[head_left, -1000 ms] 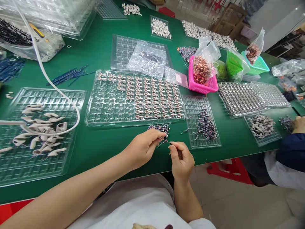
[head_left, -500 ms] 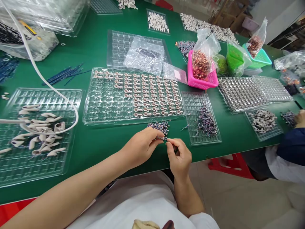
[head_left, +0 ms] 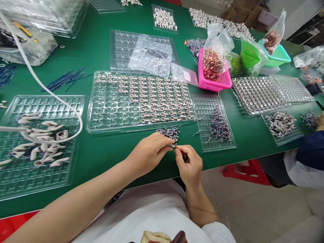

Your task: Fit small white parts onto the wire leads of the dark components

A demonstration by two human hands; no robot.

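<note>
My left hand point(head_left: 149, 152) is closed, thumb and forefinger pinching a small wired part point(head_left: 172, 145) with a pale body. My right hand point(head_left: 189, 163) meets it fingertip to fingertip and pinches the part's thin dark end; the fine detail is too small to make out. Just beyond the fingers lies a heap of similar small wired parts point(head_left: 169, 133). Behind that heap, a clear moulded tray point(head_left: 111, 114) holds rows of beige earbud-like shells point(head_left: 153, 100). To the right, another clear tray point(head_left: 205, 131) carries a bigger pile of wired parts point(head_left: 219, 125).
At left, loose beige shells point(head_left: 52, 148) lie on a clear tray point(head_left: 30, 179), with a white cable point(head_left: 37, 72) looping over it. A pink basket point(head_left: 215, 86) holds a bag of copper-coloured parts point(head_left: 212, 64). Another person's hand point(head_left: 320, 121) is at the far right.
The view has shifted slightly. Both hands stay together over the same spot, still pinching the small wired part, with only a slight movement of the fingers.
</note>
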